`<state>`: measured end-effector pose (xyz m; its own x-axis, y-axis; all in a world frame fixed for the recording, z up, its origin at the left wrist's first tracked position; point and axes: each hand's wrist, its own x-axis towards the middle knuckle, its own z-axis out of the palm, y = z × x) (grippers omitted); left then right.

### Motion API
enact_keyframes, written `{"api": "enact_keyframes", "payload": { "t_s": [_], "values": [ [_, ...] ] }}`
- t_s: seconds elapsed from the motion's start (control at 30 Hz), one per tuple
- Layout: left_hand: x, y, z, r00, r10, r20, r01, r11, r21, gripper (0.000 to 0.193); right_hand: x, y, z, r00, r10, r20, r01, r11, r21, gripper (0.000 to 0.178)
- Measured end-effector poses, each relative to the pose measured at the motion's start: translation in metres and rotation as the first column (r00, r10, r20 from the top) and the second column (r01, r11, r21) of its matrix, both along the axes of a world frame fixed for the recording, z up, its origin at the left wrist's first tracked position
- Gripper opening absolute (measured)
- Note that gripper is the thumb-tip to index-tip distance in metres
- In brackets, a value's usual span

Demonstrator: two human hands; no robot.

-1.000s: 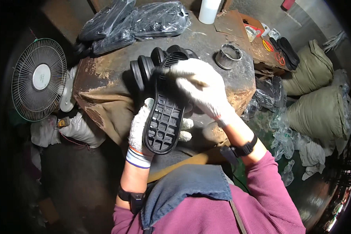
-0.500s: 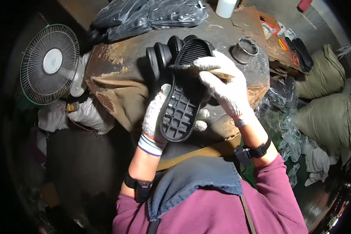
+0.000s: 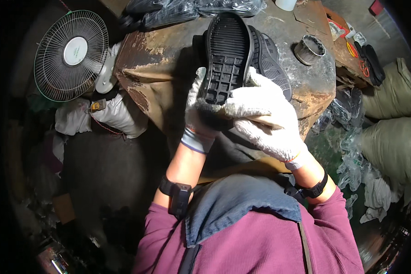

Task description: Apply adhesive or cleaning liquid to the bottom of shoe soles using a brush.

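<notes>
A black rubber shoe sole [image 3: 227, 64] is tilted up in front of me, its ribbed and gridded hollow inside facing me. My gloved left hand [image 3: 195, 102] grips it from the left and beneath; most of those fingers are behind the sole. My gloved right hand [image 3: 271, 107] is closed round a brush [image 3: 210, 108], whose dark bristles lie against the sole's near end. Only a little of the brush's pale handle shows between the fingers. More black soles [image 3: 273, 61] lie on the worn table [image 3: 164, 45] behind the held one.
A grimy cup [image 3: 309, 49] stands on the table's right side. Plastic-wrapped black goods [image 3: 173, 16] and a white container [image 3: 286, 3] are at the back. A fan [image 3: 73, 55] stands left. Scissors [image 3: 363, 68] lie at right, above green sacks [image 3: 390, 141].
The brush has moved from the sole's middle down to its near end. My left hand has raised the sole's near end and shifted the sole away from me. The view has shifted slightly.
</notes>
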<state>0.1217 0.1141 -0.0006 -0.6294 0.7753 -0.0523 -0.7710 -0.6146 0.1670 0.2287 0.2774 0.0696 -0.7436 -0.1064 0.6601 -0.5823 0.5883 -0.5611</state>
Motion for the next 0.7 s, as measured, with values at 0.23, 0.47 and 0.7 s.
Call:
{"api": "enact_keyframes", "payload": {
  "t_s": [0.23, 0.47, 0.7],
  "values": [
    [-0.021, -0.003, 0.022, 0.961, -0.088, -0.262, 0.144, 0.968, 0.206, 0.101, 0.016, 0.017, -0.012, 0.991, 0.112, 0.068, -0.113, 0.994, 0.011, 0.026],
    [-0.03, -0.039, 0.048, 0.813, 0.024, -0.581, -0.05, 0.998, -0.029, 0.096, 0.022, -0.005, 0.019, 0.807, 0.26, 0.531, 0.206, 0.718, -0.665, 0.018],
    [-0.062, -0.065, 0.008, 0.999, -0.048, -0.018, 0.043, 0.979, -0.2, 0.063, 0.0, -0.012, 0.008, 0.915, 0.125, 0.384, 0.061, 0.897, -0.438, 0.021]
  ]
}}
